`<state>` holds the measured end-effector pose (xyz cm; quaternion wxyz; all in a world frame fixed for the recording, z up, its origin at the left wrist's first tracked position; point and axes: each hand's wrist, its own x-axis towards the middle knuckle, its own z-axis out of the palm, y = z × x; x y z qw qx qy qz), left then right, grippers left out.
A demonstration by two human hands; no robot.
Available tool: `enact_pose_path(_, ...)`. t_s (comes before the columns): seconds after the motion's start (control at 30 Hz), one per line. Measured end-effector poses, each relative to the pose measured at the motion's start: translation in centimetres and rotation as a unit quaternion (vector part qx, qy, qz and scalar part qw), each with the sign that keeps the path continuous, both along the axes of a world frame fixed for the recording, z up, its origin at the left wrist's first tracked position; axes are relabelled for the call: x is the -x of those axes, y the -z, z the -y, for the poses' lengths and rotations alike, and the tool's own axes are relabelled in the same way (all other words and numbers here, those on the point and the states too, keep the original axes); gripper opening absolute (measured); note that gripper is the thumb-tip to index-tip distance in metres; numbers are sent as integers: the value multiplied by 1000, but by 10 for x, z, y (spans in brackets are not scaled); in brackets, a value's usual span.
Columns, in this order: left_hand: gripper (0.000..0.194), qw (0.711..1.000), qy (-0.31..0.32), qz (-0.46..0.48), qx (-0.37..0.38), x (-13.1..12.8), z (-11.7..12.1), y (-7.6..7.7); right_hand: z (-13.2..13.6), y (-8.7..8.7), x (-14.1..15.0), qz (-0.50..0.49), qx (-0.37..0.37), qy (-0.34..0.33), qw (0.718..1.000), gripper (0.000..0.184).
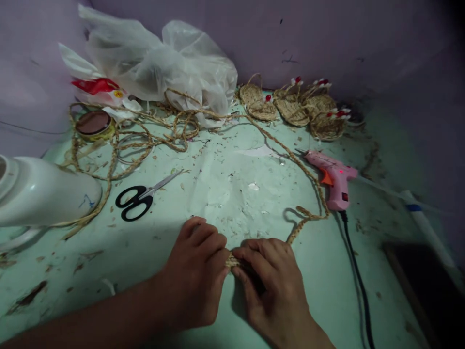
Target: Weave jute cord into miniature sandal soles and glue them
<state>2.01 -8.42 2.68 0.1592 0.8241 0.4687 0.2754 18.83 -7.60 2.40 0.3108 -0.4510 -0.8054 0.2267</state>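
Near the front middle of the table, my left hand (198, 271) and my right hand (272, 281) meet, fingers closed. Between their fingertips shows a small piece of braided straw cord (231, 262); most of it is hidden by the fingers. From behind my right hand a long braided cord (298, 230) runs out, bends beside the glue gun and goes back to a loose tangle at the far left. The pink glue gun (336, 182) lies to the right with a red light lit. Black-handled scissors (145, 196) rest at the left, blades slightly pointing away.
White jug (51, 191) at the left, a round brown-topped tin (93, 123) behind it. Plastic bags (156, 63) lean on the back wall. Woven straw pieces with red and white beads (296, 109) lie at the back. A dark flat object (425, 291) and black cable (354, 271) lie right.
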Motion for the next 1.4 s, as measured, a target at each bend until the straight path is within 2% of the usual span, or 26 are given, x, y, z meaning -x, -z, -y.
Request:
enact_pose_path(0.27, 11, 999, 16, -28, -18, 3, -4, -2, -3, -6, -16, 34, 35, -82, 995, 36)
enact_pose_path(0.5, 16, 1000, 6, -25, -1, 1, -3, -1, -3, -3, -11, 39, 10, -41, 998, 23)
enact_pose_path(0.73, 16, 1000, 15, -17, 6, -3, -5, -3, -3, -5, -13, 28, 8, -43, 999, 26)
enact_pose_path(0.93, 6, 1000, 8, -11, 8, -10, -7, 2, 0, -1, -11, -3, 11, -20, 1000, 25)
enact_pose_path(1.27, 8, 1000, 13, -19, -4, -13, -10, 2, 1, -2, -5, -10, 12, 33, 999, 18)
enact_pose_path(1.4, 7, 999, 30, -24, -15, -12, -13, 3, -2, -1, -3, 5, 19, 34, 999, 14)
